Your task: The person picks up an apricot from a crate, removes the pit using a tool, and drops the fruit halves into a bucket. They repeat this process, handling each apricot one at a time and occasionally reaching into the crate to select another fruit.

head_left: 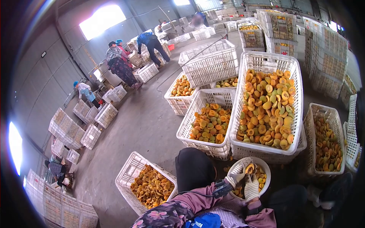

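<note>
Both my hands wear pale work gloves and meet over a round white bucket point(267, 167). Between the fingertips is a cut orange apricot point(249, 168) with a dark centre. My left hand point(236, 179) comes in from the left, its fingers closed against the fruit. My right hand point(251, 189) is just below the apricot, its fingertips pinched up to it. Apricot pieces point(261, 177) lie in the bucket, partly hidden by my hands. Directly beyond the bucket, a large white crate point(299, 110) holds many apricot halves point(266, 108).
A crate of darker apricot halves point(151, 188) stands to my left. Another filled crate point(182, 138) is ahead, and one point(310, 152) is on the right. Tall crate stacks point(325, 57) rise at the back right. Several people point(121, 62) work among crates across the concrete floor.
</note>
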A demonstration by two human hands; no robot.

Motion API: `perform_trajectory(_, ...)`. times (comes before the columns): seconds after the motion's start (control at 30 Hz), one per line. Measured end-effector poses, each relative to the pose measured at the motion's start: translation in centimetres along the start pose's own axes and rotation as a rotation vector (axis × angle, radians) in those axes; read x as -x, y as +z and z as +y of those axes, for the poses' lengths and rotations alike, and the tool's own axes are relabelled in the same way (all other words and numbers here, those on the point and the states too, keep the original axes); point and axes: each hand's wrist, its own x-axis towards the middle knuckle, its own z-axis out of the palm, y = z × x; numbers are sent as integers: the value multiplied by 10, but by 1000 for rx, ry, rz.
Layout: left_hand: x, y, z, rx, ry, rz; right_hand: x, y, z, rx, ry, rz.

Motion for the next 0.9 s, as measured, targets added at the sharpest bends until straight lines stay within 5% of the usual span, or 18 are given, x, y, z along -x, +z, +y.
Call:
perform_trajectory(0.17,-7,-11,-17,-232,97,10,2,2,-7,-37,25,-2)
perform_trajectory(0.33,-20,-31,-66,-126,118,-21,-4,-3,8,-110,74,-18)
perform_trajectory(0.5,-7,-8,-24,201,-5,29,-1,3,-6,-114,52,60)
perform_trajectory(0.53,-12,-18,-24,-41,175,-47,0,5,-9,-133,49,81)
perform_trajectory(0.7,-8,-12,-28,-180,319,-7,-5,-3,12,-194,4,81)
perform_trajectory(0.8,-11,-15,-26,-154,302,63,-8,-7,24,-95,-35,19)
perform_trajectory(0.9,-16,-16,6,-195,245,-31,5,5,-14,445,-244,49)
